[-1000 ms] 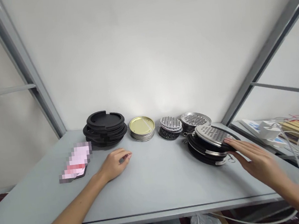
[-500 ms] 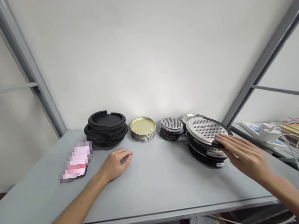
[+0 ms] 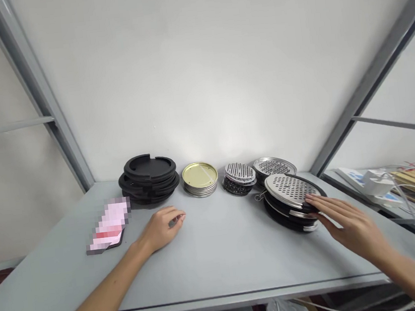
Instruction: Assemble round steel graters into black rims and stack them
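The fingers of the right hand (image 3: 350,224) lie on the near edge of a silver disc with holes (image 3: 288,187), and its thumb is lower down by the side. I can't tell if they pinch it or just press. The disc sits on top of a dark round pile (image 3: 284,220) on the right side of the counter (image 3: 220,264). A moment ago it was up higher and hid more of the silver plates (image 3: 274,167) behind. Now it is lower, so it seems to be back on the pile. The pile still blocks part of those plates. Wire rings (image 3: 259,196) stick out on its left.

Next come small round graters (image 3: 240,172), then gold lids (image 3: 200,175) and black rings (image 3: 150,174). The left hand (image 3: 163,228) rests with loosely bent fingers, holding nothing, near a blurry phone (image 3: 112,223).
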### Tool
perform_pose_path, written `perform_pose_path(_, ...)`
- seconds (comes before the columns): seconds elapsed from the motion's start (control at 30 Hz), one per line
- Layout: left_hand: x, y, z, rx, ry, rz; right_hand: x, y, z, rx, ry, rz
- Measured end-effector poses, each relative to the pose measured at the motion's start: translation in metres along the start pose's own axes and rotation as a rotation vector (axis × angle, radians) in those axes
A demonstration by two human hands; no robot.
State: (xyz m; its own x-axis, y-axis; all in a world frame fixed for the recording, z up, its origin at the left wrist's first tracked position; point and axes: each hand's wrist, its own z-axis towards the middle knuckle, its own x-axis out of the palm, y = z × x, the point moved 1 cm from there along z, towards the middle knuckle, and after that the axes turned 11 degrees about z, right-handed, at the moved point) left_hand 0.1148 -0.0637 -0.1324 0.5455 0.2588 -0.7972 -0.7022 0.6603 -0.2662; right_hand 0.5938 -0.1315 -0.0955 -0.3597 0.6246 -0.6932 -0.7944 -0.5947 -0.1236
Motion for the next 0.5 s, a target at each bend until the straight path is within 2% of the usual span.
perform_pose_path(0.5, -0.0012, 0.0008, 0.0004, -0.025, 0.051, -0.018, -0.0015, 0.0053, -0.0014, 0.170, 0.030, 0.008)
